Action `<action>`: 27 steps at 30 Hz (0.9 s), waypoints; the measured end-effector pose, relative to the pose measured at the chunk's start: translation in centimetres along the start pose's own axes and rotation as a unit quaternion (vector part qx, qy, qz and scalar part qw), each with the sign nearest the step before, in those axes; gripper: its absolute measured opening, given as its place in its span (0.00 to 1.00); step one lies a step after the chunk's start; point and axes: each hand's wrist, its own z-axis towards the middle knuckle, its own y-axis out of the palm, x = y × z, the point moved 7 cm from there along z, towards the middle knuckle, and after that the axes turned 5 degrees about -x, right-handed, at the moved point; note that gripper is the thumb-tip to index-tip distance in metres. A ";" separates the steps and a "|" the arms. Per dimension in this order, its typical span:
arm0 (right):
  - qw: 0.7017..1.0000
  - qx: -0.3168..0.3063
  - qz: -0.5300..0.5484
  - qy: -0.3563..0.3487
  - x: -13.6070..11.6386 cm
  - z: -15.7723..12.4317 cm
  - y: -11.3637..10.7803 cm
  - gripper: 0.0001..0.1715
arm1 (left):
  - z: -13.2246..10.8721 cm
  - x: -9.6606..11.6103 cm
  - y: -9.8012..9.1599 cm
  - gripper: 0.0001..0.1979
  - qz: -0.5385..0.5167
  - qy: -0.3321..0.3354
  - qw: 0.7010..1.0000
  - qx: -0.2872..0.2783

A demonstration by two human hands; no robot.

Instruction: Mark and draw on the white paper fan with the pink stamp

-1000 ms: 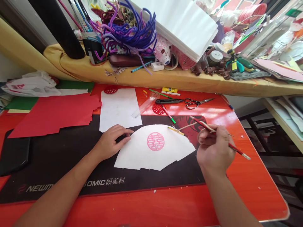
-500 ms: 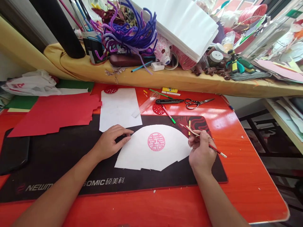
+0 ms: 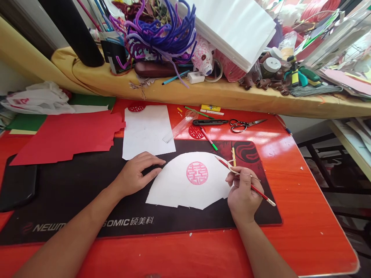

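Observation:
A fan-shaped white paper (image 3: 171, 185) lies on the black desk mat (image 3: 87, 185), with a round pink lattice pattern (image 3: 197, 173) drawn on it. My left hand (image 3: 142, 173) rests at the paper's left edge, fingers stretched out and holding nothing. In my right hand (image 3: 245, 193), over the paper's right edge, is a red pencil (image 3: 262, 195), its point toward the upper right of the paper. A pale cord-like loop (image 3: 230, 164) and a thin stick end show by the same fingers. Just beyond lies a short yellow stick (image 3: 234, 156).
Behind lie a white sheet (image 3: 147, 131), clear ruler (image 3: 179, 129), red lattice disc (image 3: 196, 132), green-tipped pen (image 3: 209, 139), utility knife (image 3: 210, 122) and scissors (image 3: 246, 125). Red paper (image 3: 69, 135) and a black phone-like object (image 3: 19, 189) are left. A crowded ledge (image 3: 220, 94) runs along the back.
My right hand has moved left with the pencil, whose point is now over the paper's upper right edge. The view has shifted slightly; my left hand stays by the paper's left edge.

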 end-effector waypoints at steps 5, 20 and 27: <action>1.000 -0.016 0.016 0.007 0.0 -0.1 0.6 0.23 | 0.0 -0.4 0.4 0.13 0.026 -0.007 0.999 -0.020; 0.996 -0.037 0.054 0.060 -0.8 6.1 1.6 0.26 | -0.3 -1.5 1.0 0.17 0.067 -0.004 0.997 -0.024; 0.998 -0.018 0.063 0.011 -3.8 9.2 2.7 0.25 | -0.1 -1.9 1.3 0.17 0.076 0.000 0.996 -0.034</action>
